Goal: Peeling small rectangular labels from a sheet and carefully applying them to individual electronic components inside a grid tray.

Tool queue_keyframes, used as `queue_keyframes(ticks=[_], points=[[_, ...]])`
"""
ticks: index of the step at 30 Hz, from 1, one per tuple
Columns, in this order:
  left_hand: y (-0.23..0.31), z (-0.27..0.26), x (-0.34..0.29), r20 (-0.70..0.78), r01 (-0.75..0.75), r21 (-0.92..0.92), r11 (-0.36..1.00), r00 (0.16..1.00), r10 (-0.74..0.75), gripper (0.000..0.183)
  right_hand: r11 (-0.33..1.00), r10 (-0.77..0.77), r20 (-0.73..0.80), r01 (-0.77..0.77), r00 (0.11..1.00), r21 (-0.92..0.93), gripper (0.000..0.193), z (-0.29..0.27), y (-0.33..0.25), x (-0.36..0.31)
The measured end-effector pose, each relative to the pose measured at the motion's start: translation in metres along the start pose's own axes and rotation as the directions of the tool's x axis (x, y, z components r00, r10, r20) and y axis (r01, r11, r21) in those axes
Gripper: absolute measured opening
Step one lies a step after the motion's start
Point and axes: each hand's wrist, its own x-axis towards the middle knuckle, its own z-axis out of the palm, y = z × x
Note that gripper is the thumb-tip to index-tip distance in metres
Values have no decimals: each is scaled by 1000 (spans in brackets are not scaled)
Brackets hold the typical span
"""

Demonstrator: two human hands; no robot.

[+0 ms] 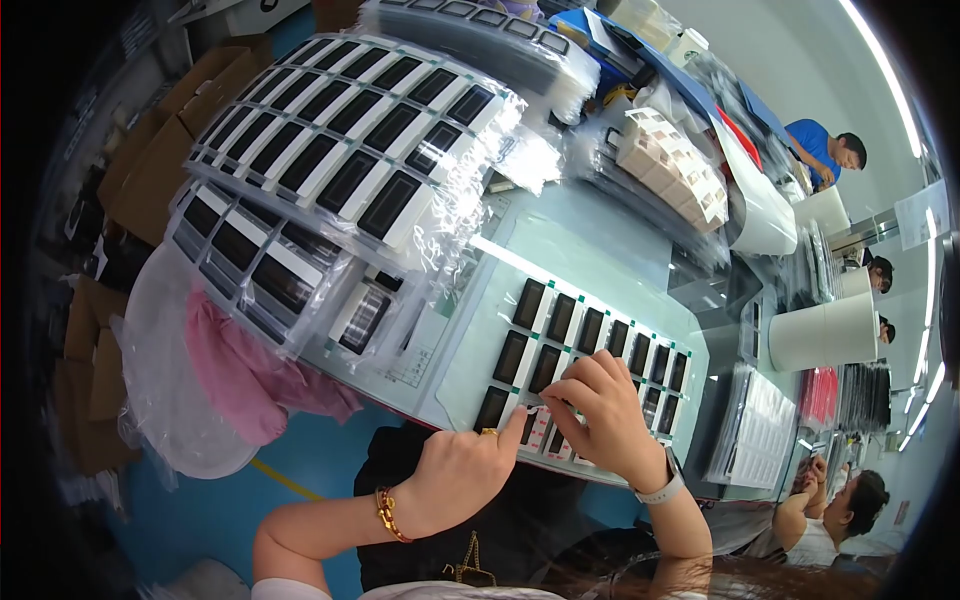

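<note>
A clear plastic tray (482, 345) lies on the work table in front of me, with rows of dark rectangular panels (509, 357) that have white strips and green tabs. My left hand (462, 478) reaches in at the near row. Its index finger is stretched out, the tip touching a panel with pink-marked strips (537, 428); the other fingers are curled. Just right of that fingertip, my right hand (603, 418) pinches with thumb and forefinger over the same panel. Whatever lies between those fingertips is too small to make out.
Stacked clear trays of similar panels (345, 130) rise at the far left. A pink cloth (235, 370) and clear bag hang by the table edge. White-partitioned trays (752, 425) stand right, a white roll (825, 332) beyond. Co-workers sit along the right, one in blue (812, 145).
</note>
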Motion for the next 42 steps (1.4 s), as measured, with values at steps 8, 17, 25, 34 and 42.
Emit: queue_keyframes(ticks=[8,17,25,34,42], points=[[2,3,-2,-42,-7,-12,1000,999,7,56,994,89,236,-71,968,-84,8,0,-8,31],[2,6,-3,-35,-8,-5,1000,999,8,59,952,154,455,-9,877,-305,13,-2,-16,55],[2,7,-4,-56,-2,-13,1000,998,2,60,973,154,432,-61,888,-221,13,-4,-12,49],[2,7,-4,-39,-6,19,1000,999,6,57,984,135,390,-77,911,-162,10,-3,-9,44],[2,7,-2,-36,5,14,1000,999,-5,54,981,121,342,-59,932,-184,9,-1,-12,41]])
